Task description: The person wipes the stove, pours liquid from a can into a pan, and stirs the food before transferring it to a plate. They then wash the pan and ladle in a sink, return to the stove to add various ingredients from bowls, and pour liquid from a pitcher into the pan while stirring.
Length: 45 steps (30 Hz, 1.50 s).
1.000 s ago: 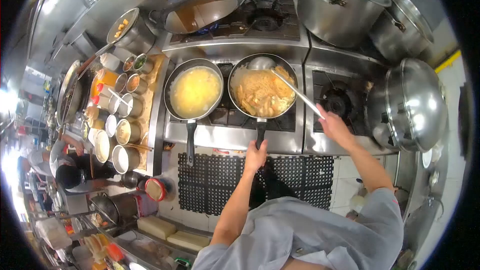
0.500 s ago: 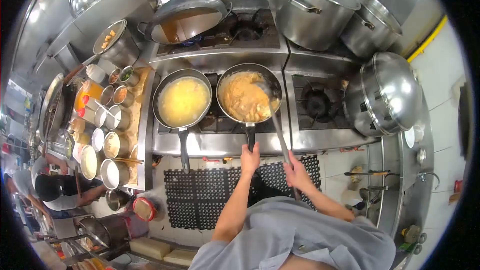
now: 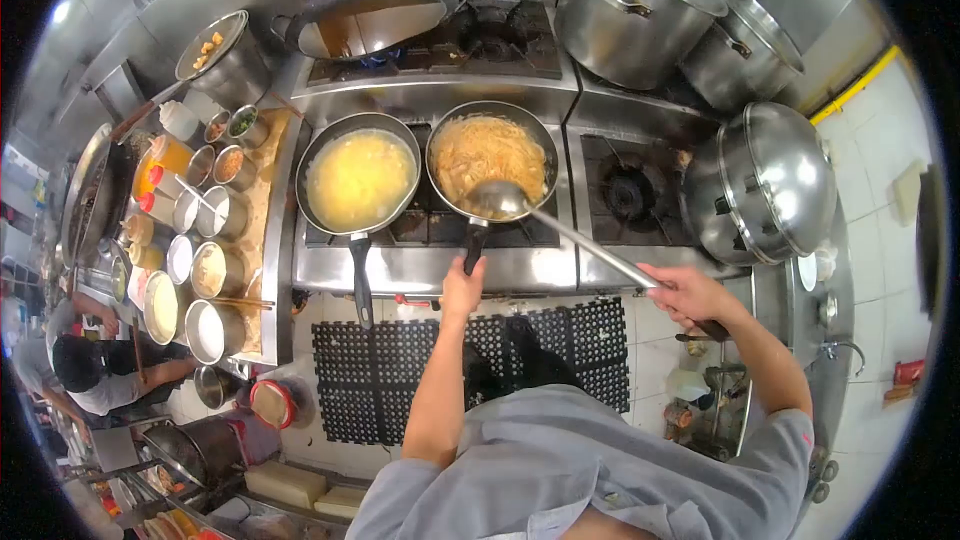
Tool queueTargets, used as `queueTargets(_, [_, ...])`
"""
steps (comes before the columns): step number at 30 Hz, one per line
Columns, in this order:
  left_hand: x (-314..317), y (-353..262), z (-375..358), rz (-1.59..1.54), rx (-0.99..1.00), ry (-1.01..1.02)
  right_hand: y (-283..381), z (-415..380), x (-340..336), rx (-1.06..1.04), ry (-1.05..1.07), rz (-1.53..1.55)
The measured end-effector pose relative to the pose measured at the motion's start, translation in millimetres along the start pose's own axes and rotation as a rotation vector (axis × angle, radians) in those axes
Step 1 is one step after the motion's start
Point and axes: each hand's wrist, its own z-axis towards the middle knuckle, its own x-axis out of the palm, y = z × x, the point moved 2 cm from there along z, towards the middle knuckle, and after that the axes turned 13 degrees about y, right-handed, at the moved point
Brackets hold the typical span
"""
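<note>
Two pans sit on the front burners, and the noodle pan [image 3: 490,155] looks well along in its cooking.
Its noodles lie coated and orange across the whole base, so what seems left is finishing and plating. The left hand [image 3: 463,288] is closed round that pan's black handle at the stove edge; the right hand [image 3: 685,292] grips the end of a long ladle [image 3: 500,198], whose bowl rests on the pan's near rim. Just beside it stands a pan of yellow soup [image 3: 360,180]. Half a second ago the ladle bowl was down among the noodles and the right hand nearer the body; now it is drawn out to the right.
</note>
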Motion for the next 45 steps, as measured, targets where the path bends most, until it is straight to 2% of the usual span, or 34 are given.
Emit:
queueTargets(1, [-3,-5,0,0.008,0.004,-0.006,8,9,-1,0.033,0.064,-0.144])
queueTargets(2, [-3,-8,-2,0.016,-0.04,0.005,13,26,-2,0.011,0.016,-0.382])
queueTargets(3, [-2,-9,-3,0.02,-0.086,0.015,3,37,-4,0.007,0.02,-0.384])
queueTargets(4, [-2,1,2,0.017,-0.09,0.007,-3,48,-8,-0.155,-0.05,-0.462])
queueTargets(5, [-2,13,8,0.096,0.019,-0.063,-4,55,-14,-0.317,-0.117,-0.541])
queueTargets(6, [-2,22,11,0.175,0.123,-0.132,22,32,-13,-0.057,-0.044,-0.238])
queueTargets(9, [-7,30,20,0.075,0.004,-0.05,24,1,-66,-0.043,-0.002,-0.327])
queueTargets(11, [-15,25,25,0.076,-0.02,-0.029,24,-5,-107,0.003,0.119,-0.447])
queueTargets(13, [-19,25,26,0.099,-0.004,-0.049,35,14,-124,-0.028,0.197,-0.645])
queueTargets(16, [-21,17,27,0.091,0.033,-0.067,39,54,-115,-0.011,0.196,-0.589])
queueTargets(18, [-20,14,26,0.097,0.04,-0.077,30,72,-110,-0.234,0.122,-0.678])
queueTargets(19, [-20,14,25,0.102,0.049,-0.089,26,67,-105,-0.236,0.128,-0.674])
queueTargets(20, [-20,13,23,0.103,0.043,-0.093,20,56,-99,-0.128,0.138,-0.447])
queueTargets(22, [-19,4,20,0.053,-0.118,-0.033,21,29,-92,0.048,0.214,0.005])
queueTargets(26, [-14,13,22,0.076,-0.045,-0.056,-6,59,-80,0.019,0.291,-0.015])
queueTargets(29, [-13,12,23,0.103,-0.093,-0.043,-13,74,-68,-0.081,0.188,-0.097])
queueTargets(31, [-8,14,23,0.117,-0.11,-0.074,-19,63,-48,-0.073,0.215,0.275])
queueTargets(33, [-3,18,24,0.126,-0.099,-0.09,-24,65,-31,-0.041,0.333,0.495])
queueTargets(36, [3,23,25,0.123,-0.095,-0.099,-29,87,-9,-0.102,0.305,0.489])
queueTargets(38, [4,19,27,0.115,-0.093,-0.102,-28,91,-4,-0.156,0.161,0.254])
queueTargets(39, [4,12,23,0.131,-0.091,-0.112,-28,83,-3,-0.16,0.163,0.261])
queueTargets(41, [4,10,22,0.15,-0.091,-0.127,-30,58,-1,-0.171,0.26,0.561])
queueTargets(43, [7,17,23,0.126,-0.122,-0.126,-38,63,6,-0.146,0.283,0.567])
queueTargets(45, [12,17,21,0.116,-0.102,-0.131,-47,83,15,-0.117,0.129,0.246])
